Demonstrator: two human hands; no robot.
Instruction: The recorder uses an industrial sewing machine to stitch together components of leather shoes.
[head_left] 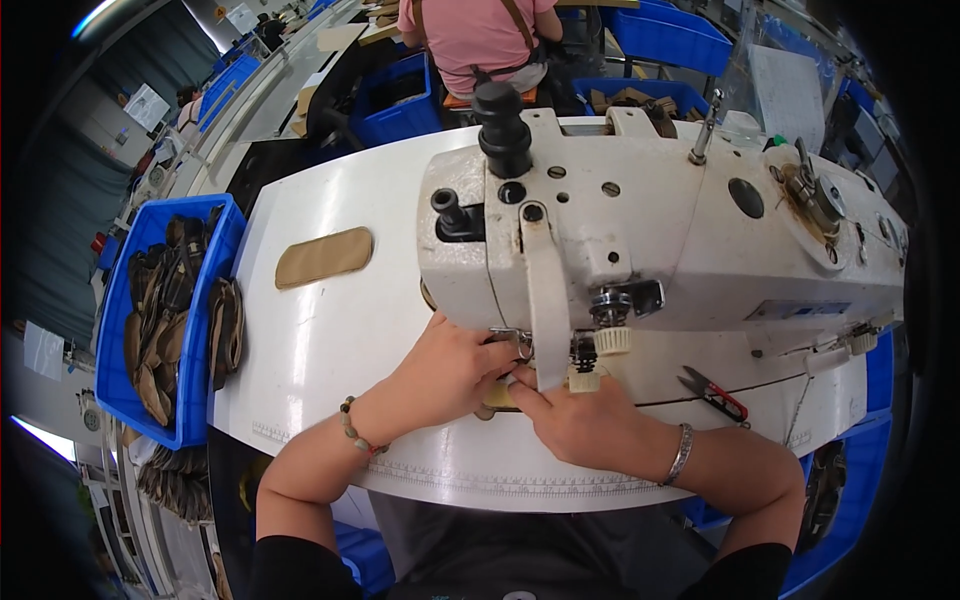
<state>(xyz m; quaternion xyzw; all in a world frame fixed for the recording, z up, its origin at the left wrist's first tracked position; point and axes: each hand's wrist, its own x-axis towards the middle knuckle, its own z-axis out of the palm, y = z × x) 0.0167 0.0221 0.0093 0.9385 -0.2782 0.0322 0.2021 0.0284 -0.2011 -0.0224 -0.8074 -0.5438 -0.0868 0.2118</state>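
Note:
My left hand (pixel 452 372), a beaded bracelet on its wrist, is at the needle area of a white sewing machine (pixel 640 230). Its fingers are bent together beside the presser foot. From the other side my right hand (pixel 580 422), wearing a silver bracelet, meets it with fingers pressed down close to the left fingertips. Whatever lies under the fingers is mostly hidden; only a small yellowish patch (pixel 498 396) shows between the hands. A tan oblong fabric piece (pixel 324 258) with rounded ends lies flat on the white machine table (pixel 330 350), left of the machine head.
Red-handled thread snips (pixel 716 396) lie right of my right hand. A blue bin (pixel 118 345) of dark brown pieces stands at the table's left edge, a folded brown piece (pixel 226 328) beside it. Ahead sits a person in pink (pixel 478 40), among more blue bins (pixel 672 38).

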